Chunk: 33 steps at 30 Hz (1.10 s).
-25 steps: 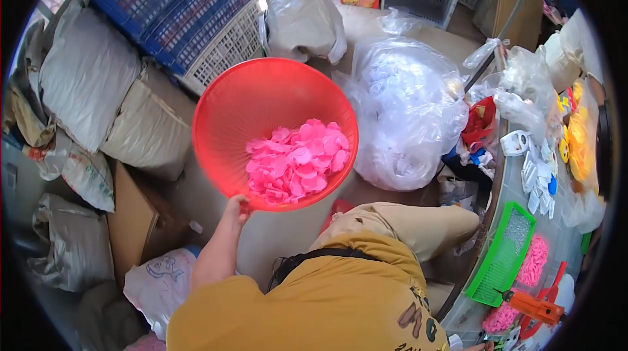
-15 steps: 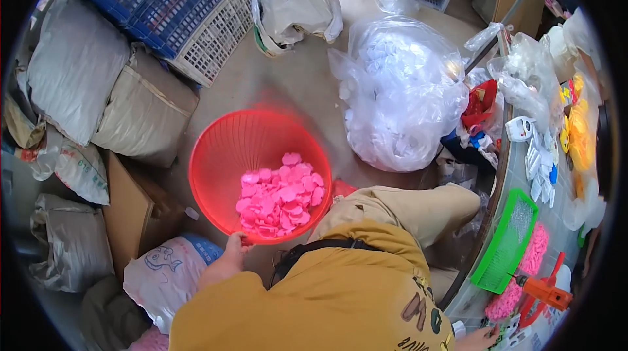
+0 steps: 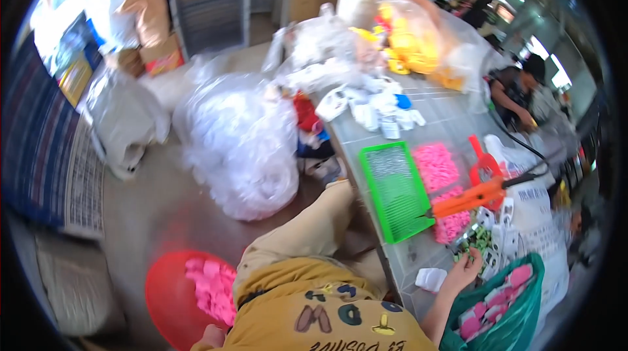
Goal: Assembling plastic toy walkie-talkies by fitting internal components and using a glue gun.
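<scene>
A red plastic basket (image 3: 163, 298) with bright pink flat pieces (image 3: 212, 289) inside stands on the floor at the lower left. My left hand (image 3: 212, 336) is at its near rim, seemingly closed on the edge; my clothing partly hides it. On the table to the right, my right hand (image 3: 463, 274) reaches over small green pieces (image 3: 483, 241) beside a clear container. Its fingers are bent and blurred, and whether they grip a piece is unclear. A white tray (image 3: 432, 280) lies near that wrist. Below is a green bag (image 3: 531, 298) holding pink-and-white pieces.
On the table are a green tray (image 3: 396, 197), pink pieces (image 3: 435, 166), an orange-handled tool (image 3: 468, 202) and white parts (image 3: 376, 107). A big clear bag (image 3: 239, 148) stands on the floor. Beyond the table are a person's arm (image 3: 422, 5) and a seated person (image 3: 513, 89).
My view has swung right toward the table, so the basket now sits lower left. My right hand has come into fuller view over the green pieces. Other people now show.
</scene>
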Available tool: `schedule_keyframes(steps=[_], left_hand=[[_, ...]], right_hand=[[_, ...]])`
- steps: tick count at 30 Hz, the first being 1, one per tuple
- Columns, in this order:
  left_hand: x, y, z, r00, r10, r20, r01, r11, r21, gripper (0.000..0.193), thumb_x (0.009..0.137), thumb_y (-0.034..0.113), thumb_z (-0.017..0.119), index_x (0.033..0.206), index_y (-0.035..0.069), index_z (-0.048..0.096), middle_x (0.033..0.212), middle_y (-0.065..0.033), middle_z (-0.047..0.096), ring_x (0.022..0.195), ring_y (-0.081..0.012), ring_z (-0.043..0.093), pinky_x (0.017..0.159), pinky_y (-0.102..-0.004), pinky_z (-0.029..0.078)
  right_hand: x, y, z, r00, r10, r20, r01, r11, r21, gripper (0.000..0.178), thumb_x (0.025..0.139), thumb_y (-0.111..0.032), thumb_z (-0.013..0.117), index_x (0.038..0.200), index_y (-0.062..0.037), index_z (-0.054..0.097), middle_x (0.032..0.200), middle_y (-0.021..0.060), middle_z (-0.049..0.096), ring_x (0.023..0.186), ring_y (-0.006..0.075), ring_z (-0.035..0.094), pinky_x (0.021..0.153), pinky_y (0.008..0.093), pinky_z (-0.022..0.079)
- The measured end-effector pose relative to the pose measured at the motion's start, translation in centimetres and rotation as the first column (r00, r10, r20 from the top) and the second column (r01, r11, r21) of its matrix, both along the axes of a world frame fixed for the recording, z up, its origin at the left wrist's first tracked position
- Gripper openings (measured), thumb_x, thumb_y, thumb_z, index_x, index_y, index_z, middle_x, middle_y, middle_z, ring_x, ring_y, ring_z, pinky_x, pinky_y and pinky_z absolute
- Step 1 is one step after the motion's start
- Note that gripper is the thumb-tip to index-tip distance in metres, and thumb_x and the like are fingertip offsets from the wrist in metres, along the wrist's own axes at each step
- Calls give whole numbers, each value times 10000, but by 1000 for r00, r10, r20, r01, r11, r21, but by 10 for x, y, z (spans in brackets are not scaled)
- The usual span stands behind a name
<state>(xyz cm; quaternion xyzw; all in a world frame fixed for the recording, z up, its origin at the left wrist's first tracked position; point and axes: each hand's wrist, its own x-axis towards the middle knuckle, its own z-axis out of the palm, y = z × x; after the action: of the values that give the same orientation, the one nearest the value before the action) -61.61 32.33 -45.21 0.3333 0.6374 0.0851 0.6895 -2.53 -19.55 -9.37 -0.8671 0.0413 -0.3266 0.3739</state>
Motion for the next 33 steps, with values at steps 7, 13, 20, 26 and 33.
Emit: schedule_keyframes(steps=[7, 13, 20, 26, 33], left_hand=[[245, 160, 84, 931, -116, 347, 52, 981, 189, 108, 872, 60, 551, 768, 88, 557, 743, -36, 559, 640, -178, 562, 516, -344, 465], [529, 125, 295, 744, -653, 144, 205, 428, 880, 239, 942, 36, 665, 1174, -22, 647, 1011, -104, 706, 943, -186, 701, 833, -301, 567], [722, 64, 361, 694, -539, -477, 262, -428, 865, 712, 815, 217, 786, 1411, -4, 465, 1320, -271, 562, 1205, -460, 546, 1037, -491, 454], [762, 34, 371, 669, -539, -512, 367, -360, 858, 737, 785, 182, 787, 1420, -19, 473, 1271, -282, 589, 1196, -449, 565, 1009, -487, 477], [801, 54, 371, 601, -666, -443, 219, -395, 892, 689, 782, 196, 773, 1393, 12, 514, 1315, -230, 579, 1197, -453, 557, 1022, -494, 469]], right_hand=[[-46, 31, 46, 978, -149, 147, 130, 983, 133, 282, 948, 61, 553, 1220, -9, 572, 1136, 56, 566, 849, 134, 533, 687, 259, 440], [-77, 31, 35, 952, -239, 193, 223, 970, 99, 286, 906, 107, 533, 1178, 29, 571, 1167, 123, 529, 1018, 231, 570, 830, 310, 482], [-112, -2, -41, 974, -206, 90, 193, 972, 137, 270, 932, 90, 531, 1193, 26, 566, 1194, 97, 514, 1054, 207, 549, 894, 283, 469], [-113, 6, -40, 954, -290, 78, 265, 934, 240, 231, 919, 85, 548, 1140, 25, 577, 1144, 102, 540, 1042, 217, 547, 921, 323, 458], [-90, 51, 21, 894, -434, 109, 435, 900, 15, 127, 920, -6, 671, 1039, 38, 673, 987, 184, 666, 867, 295, 643, 747, 378, 537]])
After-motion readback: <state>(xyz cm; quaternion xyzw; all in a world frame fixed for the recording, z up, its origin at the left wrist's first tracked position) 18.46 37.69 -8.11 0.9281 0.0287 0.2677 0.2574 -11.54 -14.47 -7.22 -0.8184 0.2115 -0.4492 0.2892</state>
